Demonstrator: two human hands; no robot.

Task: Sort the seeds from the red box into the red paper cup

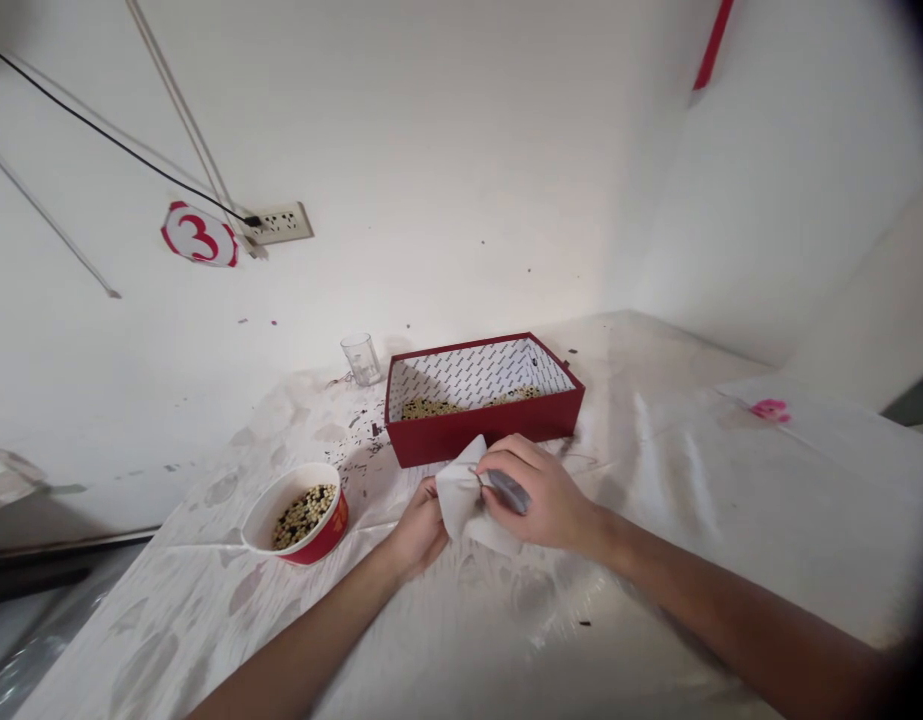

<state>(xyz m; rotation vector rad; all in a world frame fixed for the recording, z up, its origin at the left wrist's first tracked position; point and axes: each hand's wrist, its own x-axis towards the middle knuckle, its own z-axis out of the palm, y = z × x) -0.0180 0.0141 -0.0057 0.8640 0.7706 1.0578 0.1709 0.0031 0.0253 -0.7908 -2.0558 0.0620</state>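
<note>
1. One white cloth (459, 500) is being held between the left hand (420, 532) and right hand (549, 490), just in front of the red box (435, 442).
2. Left fingers, partly hidden, are clamping its left edge; right thumb and fingertips are pinching its right side.
3. Looking light and limp, it is probably favoring a pinch at its edges.

Blk cable (93, 126) plugged into wall socket (287, 221) nr red no. 3 sign (200, 236), w/ pink flwr (771, 410) at R.
</note>
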